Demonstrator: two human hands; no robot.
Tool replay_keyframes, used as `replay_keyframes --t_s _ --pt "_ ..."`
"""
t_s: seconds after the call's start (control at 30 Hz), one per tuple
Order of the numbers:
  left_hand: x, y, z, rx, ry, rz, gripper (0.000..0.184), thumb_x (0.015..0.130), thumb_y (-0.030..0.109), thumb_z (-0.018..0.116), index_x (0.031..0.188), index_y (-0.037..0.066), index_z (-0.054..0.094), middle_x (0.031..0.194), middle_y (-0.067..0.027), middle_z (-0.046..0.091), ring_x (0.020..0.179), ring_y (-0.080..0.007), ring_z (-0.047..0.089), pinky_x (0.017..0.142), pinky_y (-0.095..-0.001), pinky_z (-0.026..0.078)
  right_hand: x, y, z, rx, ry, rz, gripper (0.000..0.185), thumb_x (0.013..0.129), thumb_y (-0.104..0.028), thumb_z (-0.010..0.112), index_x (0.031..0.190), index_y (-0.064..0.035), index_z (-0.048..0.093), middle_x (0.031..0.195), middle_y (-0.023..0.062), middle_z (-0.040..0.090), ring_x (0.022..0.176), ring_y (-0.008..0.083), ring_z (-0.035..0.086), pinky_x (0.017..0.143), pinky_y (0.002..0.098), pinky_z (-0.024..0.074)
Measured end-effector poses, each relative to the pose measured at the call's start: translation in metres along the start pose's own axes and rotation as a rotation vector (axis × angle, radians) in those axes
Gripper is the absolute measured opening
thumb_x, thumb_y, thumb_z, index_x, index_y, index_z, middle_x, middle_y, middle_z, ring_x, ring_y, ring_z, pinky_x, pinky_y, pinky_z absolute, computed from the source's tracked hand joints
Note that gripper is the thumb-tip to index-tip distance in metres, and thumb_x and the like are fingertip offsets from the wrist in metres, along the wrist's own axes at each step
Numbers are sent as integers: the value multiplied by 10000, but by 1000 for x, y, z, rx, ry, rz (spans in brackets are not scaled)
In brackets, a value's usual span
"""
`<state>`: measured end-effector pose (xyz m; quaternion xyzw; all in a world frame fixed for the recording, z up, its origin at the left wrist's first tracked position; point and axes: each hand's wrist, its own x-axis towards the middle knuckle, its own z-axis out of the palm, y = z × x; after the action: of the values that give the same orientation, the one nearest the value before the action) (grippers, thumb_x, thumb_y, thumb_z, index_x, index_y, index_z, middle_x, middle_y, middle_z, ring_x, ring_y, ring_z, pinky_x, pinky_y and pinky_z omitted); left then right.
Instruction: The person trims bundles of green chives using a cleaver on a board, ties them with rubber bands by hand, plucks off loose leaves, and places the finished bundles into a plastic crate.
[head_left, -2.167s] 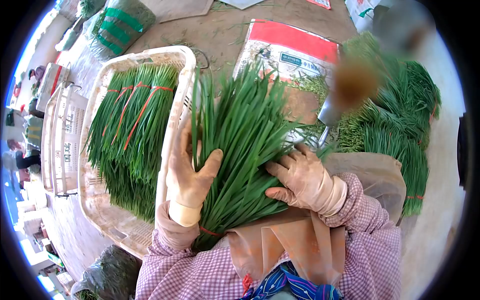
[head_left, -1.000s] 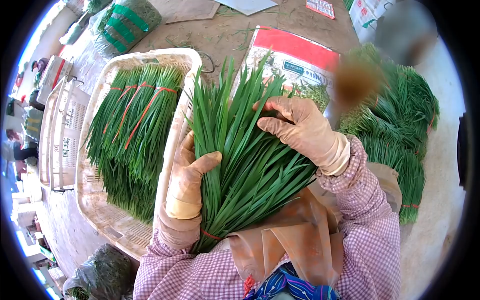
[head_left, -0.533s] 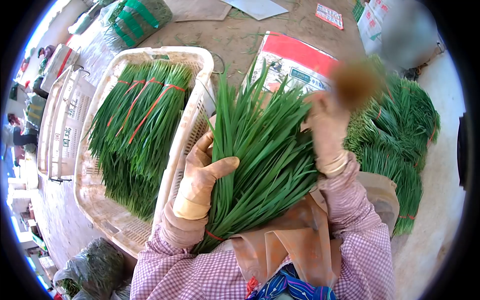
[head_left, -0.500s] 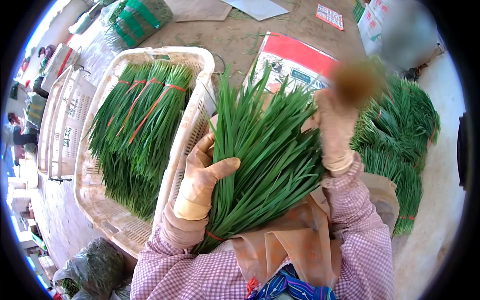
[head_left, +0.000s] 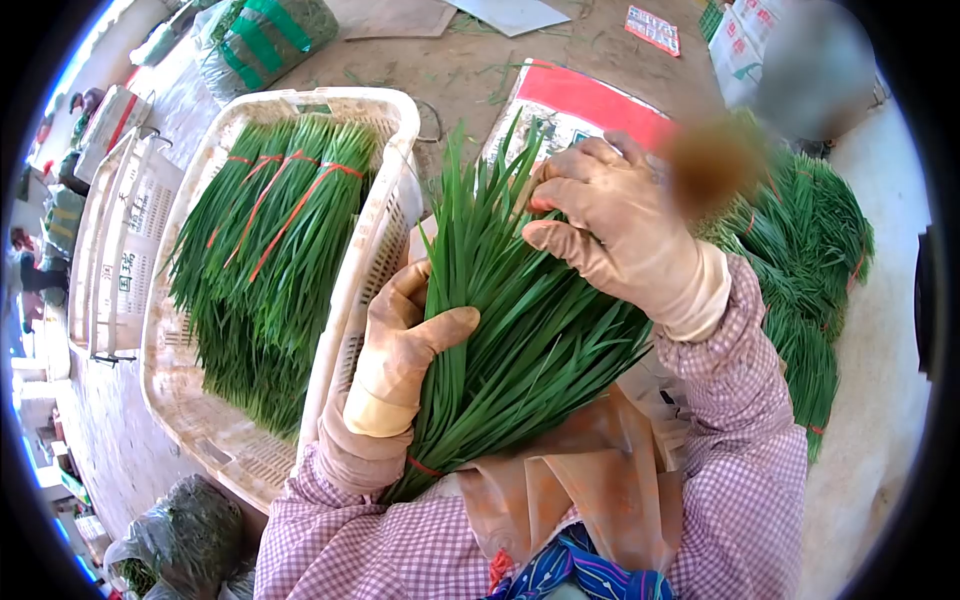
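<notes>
A bunch of garlic chives (head_left: pixel 520 340) lies across my lap, fanned out, with a red tie near its lower end. My gloved left hand (head_left: pixel 405 340) is closed around the left side of the bunch, thumb on top of the leaves. Over the upper right of the leaves is my gloved right hand (head_left: pixel 630 225), fingers bent and thumb apart from the forefinger. No leaf is plainly gripped in it, though its far fingertips are partly hidden. Beneath the bunch a brown apron (head_left: pixel 570 470) covers my lap.
Left of me stands a white plastic crate (head_left: pixel 330 400) holding chive bundles (head_left: pixel 280 220) with red ties. More chives (head_left: pixel 800 250) are piled at right. A red-and-white sheet (head_left: pixel 590 95) lies ahead. Stuffed bags (head_left: pixel 265 45) and another crate (head_left: pixel 125 240) stand farther off.
My right hand has moved left and in over the chives from their right edge, its fingers now above the leaves. My left hand keeps its hold.
</notes>
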<state>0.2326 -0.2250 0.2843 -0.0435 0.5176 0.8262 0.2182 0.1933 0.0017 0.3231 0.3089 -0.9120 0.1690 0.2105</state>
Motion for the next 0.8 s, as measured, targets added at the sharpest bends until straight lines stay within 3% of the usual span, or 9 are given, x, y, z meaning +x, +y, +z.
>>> replay_keyframes --t_s 0.1,0.27,0.33,0.4,0.53,0.6,0.67,0.73,0.8 --pt "4 -5 -3 36 0 19 517 736 -32 702 1229 -42 549 1092 -95 657 972 -158 625 907 -291 482 3 0 9 50 -211 7 219 876 -331 636 877 -112 654 857 27 591 932 255 572 1025 515 286" --pt "6 -6 0 77 5 57 497 749 -31 693 1223 -43 546 1085 -96 651 979 -161 615 907 -295 476 3 -6 31 -57 -160 -26 100 859 -231 644 868 -132 651 874 25 614 929 254 585 1037 519 293" --pt "8 -6 0 159 14 134 497 762 -33 682 1236 -51 534 1102 -96 642 995 -159 603 918 -293 464 -9 -3 50 96 34 76 53 853 -184 652 866 -133 656 887 25 642 903 264 605 1025 506 310" --pt "11 -6 -1 214 8 138 499 769 -34 676 1245 -57 526 1113 -95 636 1005 -158 597 925 -292 457 -15 -6 58 191 55 179 39 850 -153 662 859 -115 660 887 38 661 871 271 622 1002 494 331" --pt "14 -13 -1 283 8 178 527 764 -36 672 1266 -65 515 1138 -108 625 1013 -168 596 937 -297 451 -29 -8 63 413 156 442 59 862 -159 682 851 -102 695 916 52 692 849 207 636 877 348 443" --pt "14 -15 -1 415 4 208 539 757 -18 674 1269 -71 513 1145 -104 621 1023 -168 591 944 -294 445 -32 14 48 786 349 889 100 868 -149 650 916 -80 703 919 59 707 836 185 651 822 393 493" --pt "12 -16 -4 489 14 269 557 747 0 682 1273 -70 513 1163 -126 614 1049 -189 588 960 -307 441 -50 54 32 633 565 908 151 895 -148 642 956 -18 689 945 87 711 797 168 654 738 301 515" --pt "12 -14 -7 561 32 336 575 737 19 690 1278 -69 513 1181 -147 606 1075 -209 584 975 -320 437 -64 57 7 50 451 760 184 897 -152 649 1003 -3 676 902 90 705 785 164 655 776 286 517" --pt "10 -11 -8 1018 113 708 660 712 74 725 1312 -60 486 1245 -205 568 1167 -284 549 1026 -358 411 -73 34 -17 70 501 701 181 896 -148 648 1012 -11 669 898 89 700 818 175 660 803 318 522"
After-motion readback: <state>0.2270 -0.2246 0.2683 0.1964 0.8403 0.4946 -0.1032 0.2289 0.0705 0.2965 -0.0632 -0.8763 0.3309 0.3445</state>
